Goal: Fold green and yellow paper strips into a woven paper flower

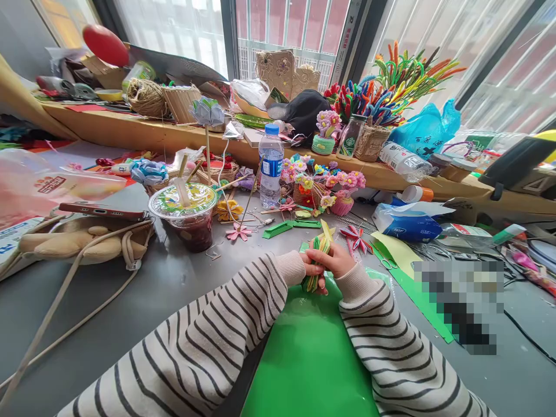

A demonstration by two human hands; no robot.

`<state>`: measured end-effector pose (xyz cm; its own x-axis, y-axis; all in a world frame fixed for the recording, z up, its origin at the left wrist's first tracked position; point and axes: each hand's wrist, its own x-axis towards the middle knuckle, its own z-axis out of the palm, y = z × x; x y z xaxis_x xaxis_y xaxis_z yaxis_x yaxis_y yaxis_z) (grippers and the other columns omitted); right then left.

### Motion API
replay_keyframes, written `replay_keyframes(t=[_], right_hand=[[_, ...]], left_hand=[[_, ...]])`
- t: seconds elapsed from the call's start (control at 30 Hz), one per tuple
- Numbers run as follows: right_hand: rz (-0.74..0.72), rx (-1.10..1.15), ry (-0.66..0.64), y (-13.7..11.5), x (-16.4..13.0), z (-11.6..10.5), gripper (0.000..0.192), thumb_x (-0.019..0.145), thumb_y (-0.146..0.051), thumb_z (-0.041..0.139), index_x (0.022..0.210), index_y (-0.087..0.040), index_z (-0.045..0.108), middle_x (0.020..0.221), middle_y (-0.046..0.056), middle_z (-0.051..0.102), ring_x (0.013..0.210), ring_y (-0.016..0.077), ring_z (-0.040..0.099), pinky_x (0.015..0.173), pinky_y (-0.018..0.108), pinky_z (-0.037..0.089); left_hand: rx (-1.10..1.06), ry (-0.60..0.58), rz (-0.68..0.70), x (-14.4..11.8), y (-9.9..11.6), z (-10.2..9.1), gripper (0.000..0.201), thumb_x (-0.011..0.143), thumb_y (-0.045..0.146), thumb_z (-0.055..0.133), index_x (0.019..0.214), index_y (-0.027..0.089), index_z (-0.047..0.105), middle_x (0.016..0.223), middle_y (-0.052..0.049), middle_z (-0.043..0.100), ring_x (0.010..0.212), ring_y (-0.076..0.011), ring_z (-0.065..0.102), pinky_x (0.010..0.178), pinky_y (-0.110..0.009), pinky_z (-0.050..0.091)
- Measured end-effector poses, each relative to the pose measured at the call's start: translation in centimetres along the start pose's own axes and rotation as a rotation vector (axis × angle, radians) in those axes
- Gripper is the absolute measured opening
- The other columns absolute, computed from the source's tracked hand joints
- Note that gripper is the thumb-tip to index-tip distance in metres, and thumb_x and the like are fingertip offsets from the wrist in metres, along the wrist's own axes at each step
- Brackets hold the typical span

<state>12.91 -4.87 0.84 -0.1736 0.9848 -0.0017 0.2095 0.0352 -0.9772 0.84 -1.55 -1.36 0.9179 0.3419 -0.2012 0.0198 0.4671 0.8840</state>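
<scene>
— And where's that folded paper bundle [322, 243]?
— Just over the green sheet [313, 359], left hand [311, 268] and right hand [339, 260] both closed around it, red paper flower [357, 238] nearby!

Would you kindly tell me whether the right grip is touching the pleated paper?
Touching. The head view shows the right grip closed on the pleated paper, lying directly against its folds with no gap.
</scene>
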Motion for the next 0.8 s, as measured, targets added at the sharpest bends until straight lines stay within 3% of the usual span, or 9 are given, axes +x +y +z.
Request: replay_keyframes(t=[0.17, 0.33, 0.57, 0.63, 0.73, 0.8], right_hand=[[-0.061, 0.043, 0.048, -0.2, -0.1, -0.3, 0.026, 0.061, -0.040, 0.060, 0.071, -0.018, 0.052, 0.063, -0.002, 0.055, 0.062, 0.0128, 0.054, 0.060, 0.027, 0.043], [-0.193, 0.093, 0.041, -0.1, 0.2, -1.0, 0.036, 0.071, -0.047, 0.048, 0.088, -0.017, 0.058, 0.088, 0.005, 0.061, 0.086, 0.0170, 0.055, 0.078, 0.031, 0.041], [-0.113, 0.185, 0.031, -0.4, 0.1, 0.1, 0.040, 0.073, -0.049, 0.043, 0.087, -0.015, 0.057, 0.077, 0.006, 0.063, 0.073, 0.0166, 0.059, 0.071, 0.032, 0.044], [-0.094, 0.249, -0.018, -0.5, 0.0, 0.1, 0.048, 0.070, -0.057, 0.040, 0.088, -0.016, 0.057, 0.079, 0.007, 0.062, 0.074, 0.0178, 0.059, 0.071, 0.034, 0.045], [-0.147, 0.370, -0.147, -0.7, -0.2, -0.2, 0.066, 0.065, -0.069, 0.029, 0.093, -0.017, 0.057, 0.087, 0.009, 0.062, 0.086, 0.0211, 0.056, 0.078, 0.037, 0.042], [-0.209, 0.352, -0.193, -1.1, -0.4, -0.4, 0.061, 0.065, -0.066, 0.035, 0.094, -0.018, 0.058, 0.090, 0.008, 0.061, 0.090, 0.0215, 0.055, 0.081, 0.037, 0.040]], left_hand=[[0.250, 0.156, 0.123, -0.5, 0.6, 1.1, 0.036, 0.059, 0.044, 0.060, 0.051, 0.014, 0.042, 0.044, 0.004, 0.046, 0.045, -0.0079, 0.047, 0.052, -0.024, 0.038], [0.295, 0.162, 0.238, -1.1, 1.2, 1.8, 0.034, 0.063, 0.045, 0.055, 0.057, 0.016, 0.040, 0.050, 0.004, 0.044, 0.050, -0.0084, 0.047, 0.053, -0.024, 0.037], [0.280, 0.171, 0.226, -0.9, 0.7, 1.3, 0.031, 0.064, 0.041, 0.056, 0.055, 0.015, 0.041, 0.051, 0.002, 0.044, 0.049, -0.0094, 0.046, 0.053, -0.026, 0.035], [0.145, 0.052, 0.227, -1.2, 0.9, 1.4, 0.034, 0.062, 0.043, 0.058, 0.054, 0.015, 0.041, 0.049, 0.003, 0.041, 0.049, -0.0094, 0.046, 0.053, -0.027, 0.036], [-0.165, -0.251, 0.211, -1.9, 1.7, 1.6, 0.032, 0.060, 0.040, 0.061, 0.057, 0.015, 0.041, 0.045, 0.006, 0.035, 0.042, -0.0074, 0.041, 0.050, -0.026, 0.037], [-0.253, -0.384, 0.187, -2.3, 2.1, 1.6, 0.029, 0.060, 0.036, 0.062, 0.058, 0.016, 0.042, 0.043, 0.006, 0.035, 0.040, -0.0069, 0.039, 0.048, -0.025, 0.036]])
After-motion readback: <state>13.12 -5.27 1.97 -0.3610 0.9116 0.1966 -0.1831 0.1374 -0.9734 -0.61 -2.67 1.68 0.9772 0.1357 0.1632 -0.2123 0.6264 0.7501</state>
